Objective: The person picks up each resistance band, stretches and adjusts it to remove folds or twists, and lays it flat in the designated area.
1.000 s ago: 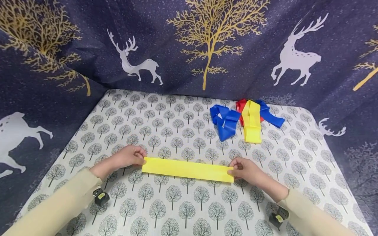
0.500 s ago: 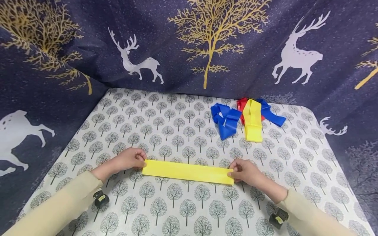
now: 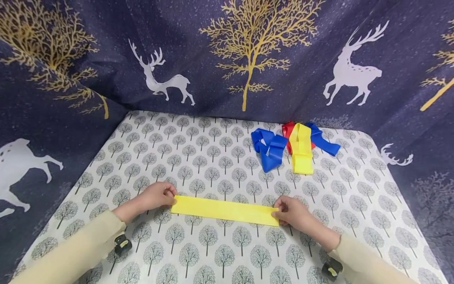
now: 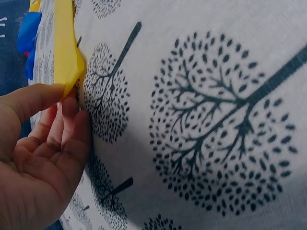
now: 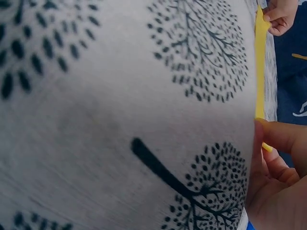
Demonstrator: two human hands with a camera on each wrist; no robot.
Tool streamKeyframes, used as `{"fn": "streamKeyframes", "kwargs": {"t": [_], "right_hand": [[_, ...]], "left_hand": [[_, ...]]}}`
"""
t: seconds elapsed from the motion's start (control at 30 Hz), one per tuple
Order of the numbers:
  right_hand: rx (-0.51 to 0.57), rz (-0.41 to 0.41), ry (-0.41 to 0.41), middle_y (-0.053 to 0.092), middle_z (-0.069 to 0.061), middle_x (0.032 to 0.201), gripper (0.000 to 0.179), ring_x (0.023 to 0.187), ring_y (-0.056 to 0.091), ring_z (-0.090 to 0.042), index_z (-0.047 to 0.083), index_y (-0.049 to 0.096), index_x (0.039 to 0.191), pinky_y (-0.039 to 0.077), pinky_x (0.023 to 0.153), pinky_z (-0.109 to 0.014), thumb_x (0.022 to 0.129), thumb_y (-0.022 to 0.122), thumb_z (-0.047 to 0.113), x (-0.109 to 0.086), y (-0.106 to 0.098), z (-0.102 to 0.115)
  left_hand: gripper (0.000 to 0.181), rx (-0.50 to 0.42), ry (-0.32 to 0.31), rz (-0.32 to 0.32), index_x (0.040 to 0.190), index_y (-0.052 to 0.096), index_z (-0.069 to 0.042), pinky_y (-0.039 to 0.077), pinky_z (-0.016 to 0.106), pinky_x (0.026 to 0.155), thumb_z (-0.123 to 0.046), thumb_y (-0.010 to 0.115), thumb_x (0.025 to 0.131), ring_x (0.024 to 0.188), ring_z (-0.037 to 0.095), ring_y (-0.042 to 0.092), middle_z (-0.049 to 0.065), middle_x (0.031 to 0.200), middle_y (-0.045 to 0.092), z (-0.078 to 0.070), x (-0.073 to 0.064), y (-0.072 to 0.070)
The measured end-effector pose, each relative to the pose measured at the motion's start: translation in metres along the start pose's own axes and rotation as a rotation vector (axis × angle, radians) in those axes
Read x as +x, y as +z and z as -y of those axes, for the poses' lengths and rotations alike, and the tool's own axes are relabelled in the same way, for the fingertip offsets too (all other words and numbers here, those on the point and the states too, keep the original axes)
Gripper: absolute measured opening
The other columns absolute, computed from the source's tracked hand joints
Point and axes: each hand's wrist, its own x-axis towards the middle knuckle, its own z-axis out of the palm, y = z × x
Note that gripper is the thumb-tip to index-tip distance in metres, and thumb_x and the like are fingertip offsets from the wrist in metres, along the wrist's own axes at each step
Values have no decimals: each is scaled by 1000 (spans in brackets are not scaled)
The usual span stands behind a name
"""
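Observation:
A yellow ribbon strip (image 3: 225,210) is stretched flat between both hands, slightly lower at its right end in the head view. My left hand (image 3: 157,195) pinches its left end between thumb and fingers. At the opposite end my right hand (image 3: 293,212) pinches the ribbon the same way. In the left wrist view the ribbon (image 4: 64,43) runs up from the thumb, its edge creased at the pinch. The right wrist view shows the ribbon (image 5: 261,67) as a narrow band between the two hands.
At the back right lie a loose blue ribbon (image 3: 271,152), a folded yellow ribbon (image 3: 302,154), a red ribbon (image 3: 288,128) partly hidden under it, and another blue ribbon (image 3: 324,142). The tree-print cloth (image 3: 213,244) covers the table; a dark curtain (image 3: 213,79) hangs behind.
Both hands keep their pinch on the yellow ribbon, which sits slightly lower in the head view than a second ago. The ribbons at the back lie as before.

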Motion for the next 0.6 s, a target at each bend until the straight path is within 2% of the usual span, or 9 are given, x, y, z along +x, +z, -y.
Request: {"fn": "streamKeyframes", "kwargs": {"t": [0.2,0.43,0.6], "right_hand": [[-33,-26,-23,61,-4,74,15,62,60,-15,2,61,95,54,54,-24,89,73,4,-4,3,1],[-28,-21,-28,61,-4,73,14,62,59,-15,2,61,95,54,53,-23,88,73,4,-6,6,2],[-44,-41,-25,61,-4,72,15,61,59,-15,2,61,94,54,53,-23,87,74,3,-6,6,3]], "left_hand": [[14,34,14,-49,96,65,-1,48,22,62,-3,72,84,74,16,55,5,82,65,-3,-3,6],[13,31,18,-47,95,65,-1,47,23,62,-2,72,84,73,16,55,4,80,64,-1,-4,9],[14,61,27,-53,95,65,-2,47,25,64,-3,73,83,73,16,54,3,79,63,-3,-2,8]]}}
